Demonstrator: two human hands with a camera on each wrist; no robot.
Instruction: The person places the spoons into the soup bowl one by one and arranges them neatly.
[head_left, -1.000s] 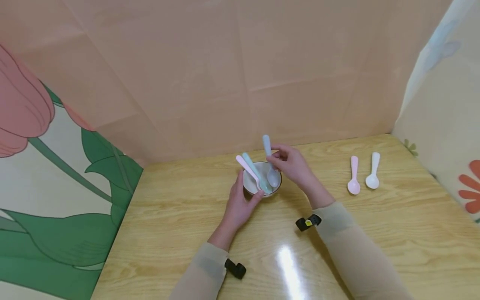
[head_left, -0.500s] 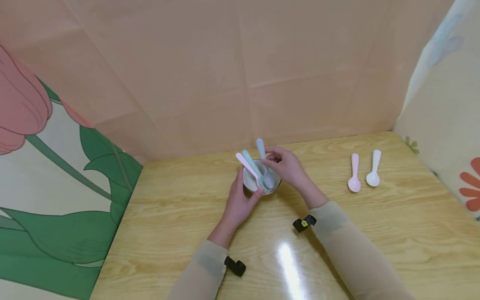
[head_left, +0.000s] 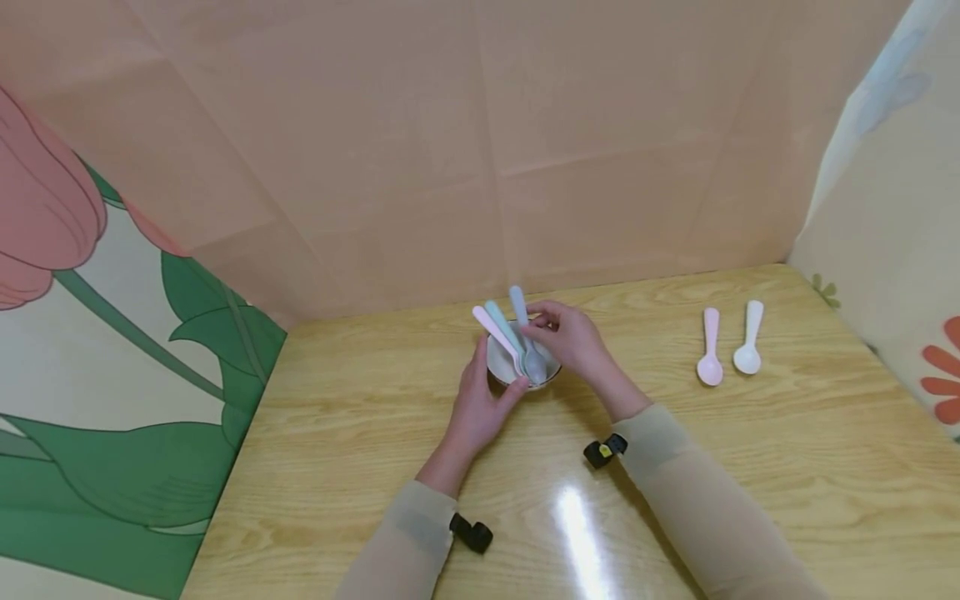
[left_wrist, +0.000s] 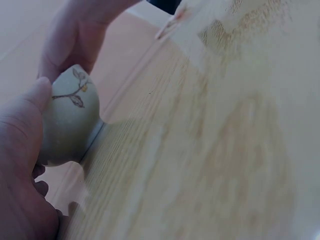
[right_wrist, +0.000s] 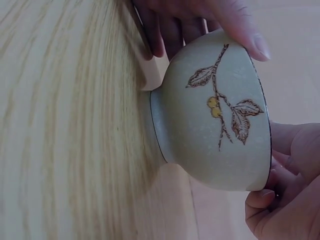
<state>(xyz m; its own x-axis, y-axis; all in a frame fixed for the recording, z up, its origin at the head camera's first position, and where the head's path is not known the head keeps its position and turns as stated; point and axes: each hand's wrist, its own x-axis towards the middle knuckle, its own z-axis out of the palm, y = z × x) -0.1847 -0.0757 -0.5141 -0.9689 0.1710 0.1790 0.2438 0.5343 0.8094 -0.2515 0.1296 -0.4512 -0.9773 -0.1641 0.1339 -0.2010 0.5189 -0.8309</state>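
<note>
A pale bowl (right_wrist: 215,115) with a painted leafy branch and a dark rim stands upright on the table. My left hand (head_left: 480,404) grips its near left side, the thumb (right_wrist: 247,37) at the rim in the right wrist view. Inside lean a pink spoon (head_left: 497,333) and a teal spoon (head_left: 501,321), handles up over the far left rim. My right hand (head_left: 572,335) pinches the handle of a light blue spoon (head_left: 518,304), whose scoop is down in the bowl beside the teal one.
On the right of the wooden table (head_left: 337,442) lie another pink spoon (head_left: 710,350) and a white spoon (head_left: 750,342), side by side. A plain peach backdrop (head_left: 375,167) rises behind the table's far edge.
My right hand has moved left and lowered the light blue spoon in the bowl, bringing it next to the teal spoon. The left hand keeps its grip on the bowl.
</note>
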